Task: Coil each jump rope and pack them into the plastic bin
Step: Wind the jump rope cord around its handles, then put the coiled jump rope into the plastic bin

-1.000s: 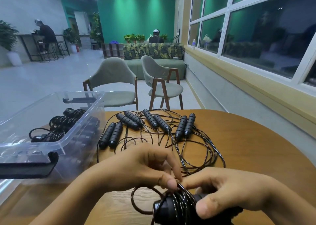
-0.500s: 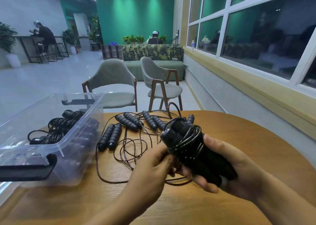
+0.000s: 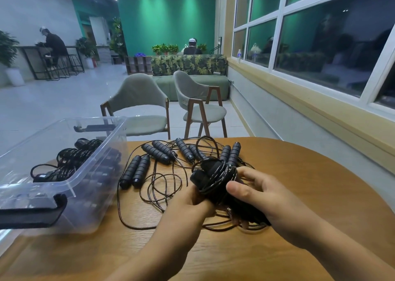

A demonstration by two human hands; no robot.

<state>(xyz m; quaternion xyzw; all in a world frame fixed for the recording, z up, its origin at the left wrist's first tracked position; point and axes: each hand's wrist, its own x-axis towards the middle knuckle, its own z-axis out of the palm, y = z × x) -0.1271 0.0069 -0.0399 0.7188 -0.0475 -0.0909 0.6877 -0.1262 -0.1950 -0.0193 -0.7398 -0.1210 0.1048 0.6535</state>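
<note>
A second ago the fingers were down near the table's [image 3: 310,184] edge, pinching the last turns of cord; now the winding is done and the bundle [image 3: 215,176] is up off the wood, out over the tangle. The right hand [image 3: 277,203] is closed round its handles, thumb laid across the wrapped cord, while the left hand [image 3: 190,203] has come in at seven o'clock of the bundle, fingers curled against its underside. I take that to mean this rope is coiled and ready to go. The bin [image 3: 70,187] stands at nine o'clock of the hands, well apart from them, with packed ropes [image 3: 70,161] already lying inside. Whether the cord's tail is tucked in I cannot tell; if not, the coil could spring loose on the way across. At eleven to twelve o'clock the loose ropes [image 3: 136,171] lie spread out, four pairs of handles and slack cord, so plenty is left to do.
</note>
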